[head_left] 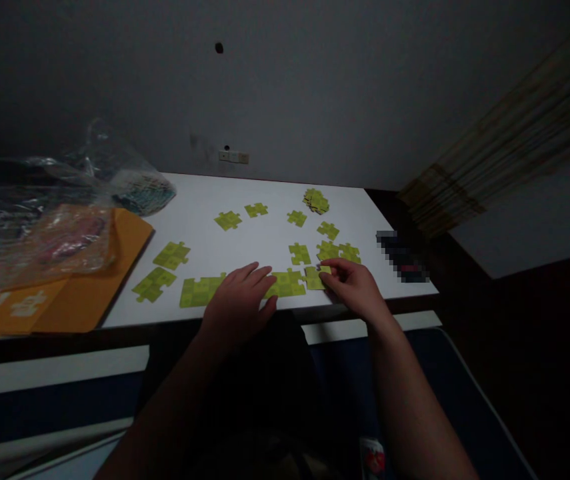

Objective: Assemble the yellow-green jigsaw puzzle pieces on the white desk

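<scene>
My left hand (242, 297) lies flat with fingers spread over a joined strip of green puzzle pieces (289, 285) along the table's front edge. The strip shows on both sides of it, its middle hidden under the palm. At the strip's right end, my right hand (352, 283) pinches a green puzzle piece (315, 278) between thumb and fingers. That piece sits against the strip; whether it is locked in cannot be made out. Just beyond my right fingers lie a loose puzzle piece (299, 253) and a joined pair of pieces (329, 251).
Several loose pieces (227, 220) are scattered farther back on the white table (265, 247), near a small stack of pieces (316, 201). An orange envelope (85, 293) and clear plastic bags (65, 227) cover the left side. A blurred-out dark object (402, 257) sits at the right edge.
</scene>
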Demonstrator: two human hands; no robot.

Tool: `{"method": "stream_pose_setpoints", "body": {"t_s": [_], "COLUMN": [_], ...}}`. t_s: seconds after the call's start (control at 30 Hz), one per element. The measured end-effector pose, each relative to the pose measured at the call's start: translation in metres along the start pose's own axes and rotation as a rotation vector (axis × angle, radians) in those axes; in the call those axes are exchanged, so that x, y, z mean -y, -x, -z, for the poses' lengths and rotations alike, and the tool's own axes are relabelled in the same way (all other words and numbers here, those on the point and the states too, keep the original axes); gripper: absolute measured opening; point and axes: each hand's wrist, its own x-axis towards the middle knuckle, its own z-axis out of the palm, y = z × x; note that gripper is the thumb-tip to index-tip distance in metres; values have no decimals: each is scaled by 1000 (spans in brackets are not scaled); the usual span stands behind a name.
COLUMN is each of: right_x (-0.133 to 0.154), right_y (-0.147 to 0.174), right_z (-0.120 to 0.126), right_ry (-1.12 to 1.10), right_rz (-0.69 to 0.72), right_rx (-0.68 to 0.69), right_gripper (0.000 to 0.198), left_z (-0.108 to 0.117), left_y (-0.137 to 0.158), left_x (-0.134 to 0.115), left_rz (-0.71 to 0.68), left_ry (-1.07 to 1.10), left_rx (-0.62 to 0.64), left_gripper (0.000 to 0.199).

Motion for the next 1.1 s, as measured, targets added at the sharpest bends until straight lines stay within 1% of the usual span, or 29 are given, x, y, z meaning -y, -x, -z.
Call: {"method": "stream_pose_setpoints", "body": {"t_s": [0.2, 0.43, 0.5, 0.63, 0.73, 0.83, 0.93, 1.0, 1.1], "right_x": [-1, 1, 3, 6, 10, 14, 16, 15, 10], "right_y": [-5, -3, -2, -1, -2, -4, -5, -5, -2], "right_z": [0, -1, -2, -2, -1, 1, 1, 1, -2], "right_ry": [-97, -166, -133, 88, 195, 236, 266, 250, 168], "right_rz": [-23, -53, -44, 28, 69, 62, 67, 88, 96], "right_rx": [51, 69, 65, 39, 62, 106, 117, 111, 89], "right_gripper": [46, 47, 48, 44, 43, 46, 45, 44, 41], "left_z": [3, 1, 1, 0, 1, 2, 3, 3, 3], "left_y": [-1, -1, -1, -1, 0, -1, -1, -1, -1], "left_x": [0, 2, 2, 1, 1, 0, -1, -1, -1], "left_rz": [0, -8, -8, -11, -10, -9, -5, -7, -5], "left_ry": [-13, 15, 22, 22, 25, 25, 27, 30, 28], "left_rx": [13, -4, -15, -25, -22, -12, -12, -8, -4], "left_gripper": [37, 36, 36, 35, 35, 34, 34, 34, 34]}}
